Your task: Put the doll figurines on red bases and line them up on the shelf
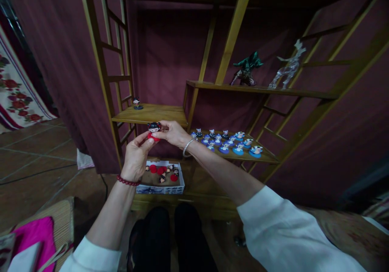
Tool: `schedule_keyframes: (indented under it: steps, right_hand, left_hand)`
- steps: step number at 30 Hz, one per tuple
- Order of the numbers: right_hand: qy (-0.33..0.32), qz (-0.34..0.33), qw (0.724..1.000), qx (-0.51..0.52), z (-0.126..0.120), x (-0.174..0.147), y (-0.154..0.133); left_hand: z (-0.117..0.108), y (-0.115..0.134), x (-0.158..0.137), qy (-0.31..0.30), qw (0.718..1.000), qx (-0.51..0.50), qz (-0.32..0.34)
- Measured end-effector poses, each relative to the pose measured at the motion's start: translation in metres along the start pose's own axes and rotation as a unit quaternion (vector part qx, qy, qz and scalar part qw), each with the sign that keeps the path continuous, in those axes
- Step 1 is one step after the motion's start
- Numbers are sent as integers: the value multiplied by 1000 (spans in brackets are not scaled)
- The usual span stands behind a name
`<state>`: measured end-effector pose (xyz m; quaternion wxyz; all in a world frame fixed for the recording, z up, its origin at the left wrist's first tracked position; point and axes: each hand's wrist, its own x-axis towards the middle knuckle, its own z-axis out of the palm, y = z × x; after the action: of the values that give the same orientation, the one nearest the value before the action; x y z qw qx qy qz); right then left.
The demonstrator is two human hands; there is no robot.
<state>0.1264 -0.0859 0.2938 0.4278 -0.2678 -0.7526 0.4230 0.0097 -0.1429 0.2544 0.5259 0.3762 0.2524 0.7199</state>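
A small doll figurine point(154, 127) with black hair buns and a red base is held between both hands. My left hand point(135, 155), with a red bead bracelet, pinches its red lower part from the left. My right hand point(173, 134), wearing a silver bangle, grips it from the right with thumb and fingers. Below them a shallow cardboard box point(161, 190) holds several more figurines and red pieces. Behind my hands, a similar figurine point(137, 103) on a dark base stands on the left wooden shelf point(161, 113).
Several blue and purple figurines point(225, 145) stand in rows on the lower right shelf. Above, a dark green statuette point(247, 69) and a clear deer figure point(288, 67) occupy the upper shelf point(261, 88). Wooden posts point(235, 33) divide the unit. A woven seat with pink cloth point(35, 239) is lower left.
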Motion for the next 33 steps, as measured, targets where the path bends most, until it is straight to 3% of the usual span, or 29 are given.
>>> schedule_keyframes:
  steps: [14, 25, 33]
  right_hand:
    - [16, 12, 999, 29, 4, -1, -8]
    - [19, 46, 997, 67, -5, 3, -12]
    - [39, 53, 995, 68, -7, 9, -11]
  left_hand:
    - [-3, 6, 6, -30, 999, 28, 17]
    - [3, 16, 24, -25, 997, 45, 58]
    - [8, 18, 32, -13, 998, 44, 53]
